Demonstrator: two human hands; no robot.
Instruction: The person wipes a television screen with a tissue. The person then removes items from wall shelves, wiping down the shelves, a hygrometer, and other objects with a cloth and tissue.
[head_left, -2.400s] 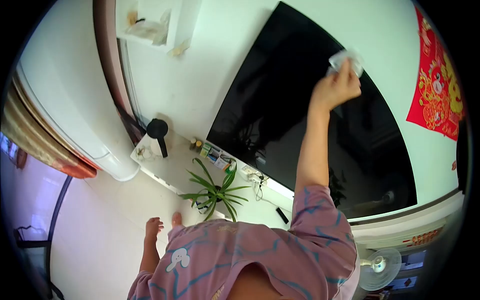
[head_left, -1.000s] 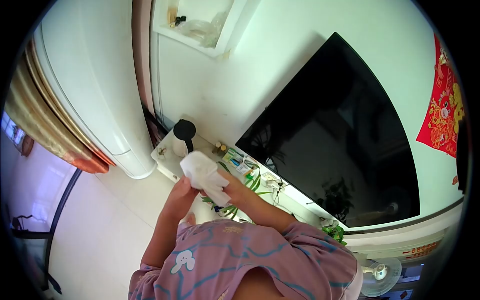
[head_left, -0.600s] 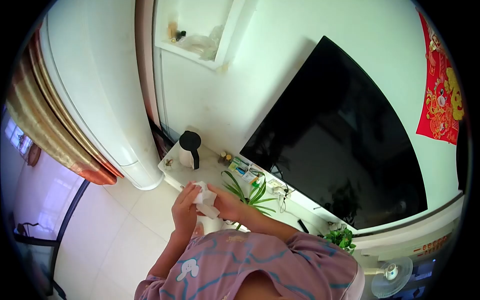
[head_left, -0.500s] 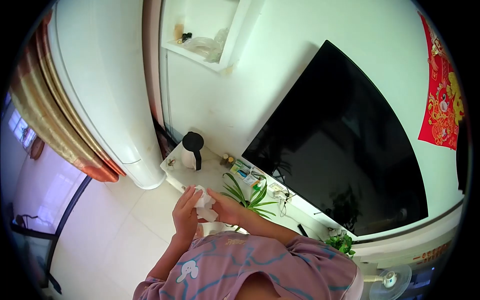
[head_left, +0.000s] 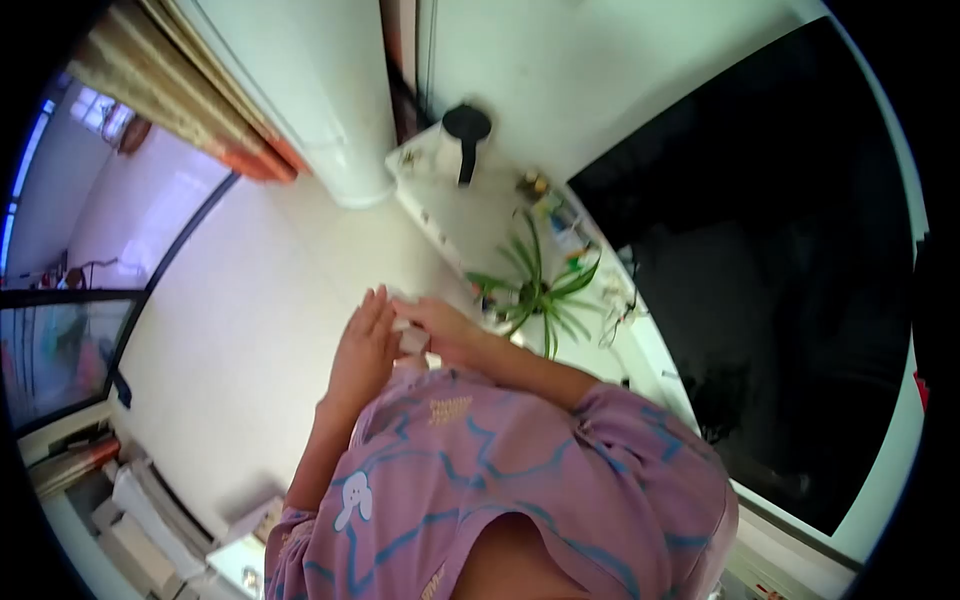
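Note:
A crumpled white tissue (head_left: 413, 341) is between my two hands in front of my chest, mostly covered by them. My left hand (head_left: 365, 335) lies along its left side, fingers together and pointing up and away from me. From the right, my right hand (head_left: 441, 324) closes around the tissue, its fingers bent toward the left hand. The two hands nearly touch at the fingertips. Blur hides the exact finger contact.
A white cabinet top (head_left: 430, 205) ahead holds a kettle (head_left: 466, 140) with black lid and handle, a green potted plant (head_left: 535, 290) and small bottles (head_left: 532, 184). A large black television (head_left: 780, 250) stands at right. A gold curtain (head_left: 180, 90) hangs at left beside a tall white appliance (head_left: 310, 80).
My view has tilted down and turned left, so the cabinet, kettle and television sit differently in it. My hands have come closer together around the tissue, and less of it shows.

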